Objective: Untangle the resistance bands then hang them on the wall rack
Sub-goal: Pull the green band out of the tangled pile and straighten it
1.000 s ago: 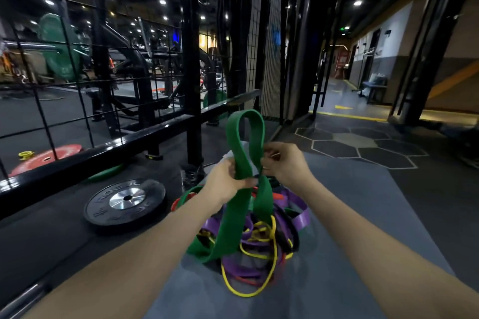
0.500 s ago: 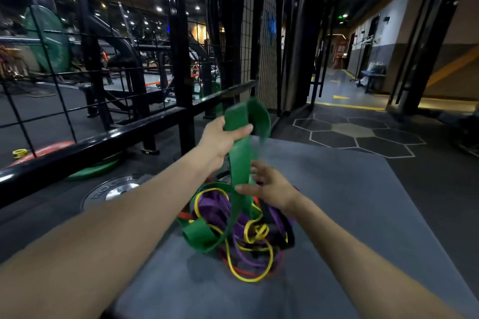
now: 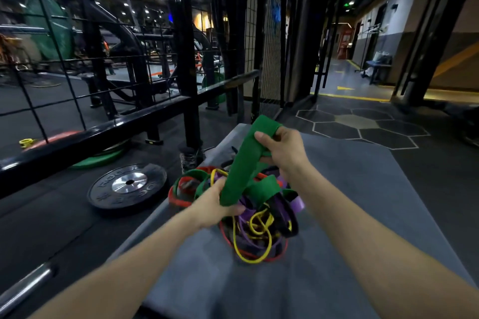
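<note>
Dim gym floor, grey mat: both hands, left low and right high, grip the wide green rubber band above the tangled coloured bands. Pulling hard could tighten knots or drag the pile.

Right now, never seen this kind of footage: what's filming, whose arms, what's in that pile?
There is no robot. A person wears one wide-angle camera on the head, looking forward and down, so the two bare arms are their own. The left hand grips the lower part of a wide green band; the right hand grips its top loop. Below, on a grey mat, lies a tangle of bands: purple, yellow, red, black, green. A black weight plate lies on the floor to the left, by a black railing.
</note>
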The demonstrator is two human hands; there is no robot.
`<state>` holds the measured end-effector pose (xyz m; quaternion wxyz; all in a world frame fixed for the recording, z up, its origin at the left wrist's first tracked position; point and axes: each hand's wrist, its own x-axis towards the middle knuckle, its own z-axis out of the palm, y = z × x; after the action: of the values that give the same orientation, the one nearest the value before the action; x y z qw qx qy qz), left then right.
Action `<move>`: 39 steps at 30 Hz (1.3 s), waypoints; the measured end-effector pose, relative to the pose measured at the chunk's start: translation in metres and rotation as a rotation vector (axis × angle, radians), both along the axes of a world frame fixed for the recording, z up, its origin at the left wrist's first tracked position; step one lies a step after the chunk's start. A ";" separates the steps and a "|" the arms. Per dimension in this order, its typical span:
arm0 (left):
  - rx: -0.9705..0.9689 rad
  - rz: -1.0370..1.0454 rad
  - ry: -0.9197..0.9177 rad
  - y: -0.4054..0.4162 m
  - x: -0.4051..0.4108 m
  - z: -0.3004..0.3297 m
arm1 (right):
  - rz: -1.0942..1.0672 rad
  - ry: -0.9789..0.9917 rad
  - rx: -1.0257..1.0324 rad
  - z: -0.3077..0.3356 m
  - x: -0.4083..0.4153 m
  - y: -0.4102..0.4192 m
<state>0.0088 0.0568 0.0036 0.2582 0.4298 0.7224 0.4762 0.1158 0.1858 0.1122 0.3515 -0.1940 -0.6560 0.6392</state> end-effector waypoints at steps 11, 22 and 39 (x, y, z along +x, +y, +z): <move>0.252 0.253 0.125 -0.036 -0.037 0.079 | -0.224 -0.429 -0.039 -0.017 0.012 0.021; 0.565 0.070 -0.052 -0.032 0.011 0.204 | 0.231 -0.166 0.550 0.009 0.000 -0.042; 0.219 -0.026 0.058 0.020 0.033 0.085 | -0.278 0.042 0.293 0.086 0.023 0.010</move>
<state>0.0413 0.0769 0.0888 0.1946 0.4783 0.6677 0.5362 0.1386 0.1961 0.1980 0.4743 -0.2163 -0.7014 0.4861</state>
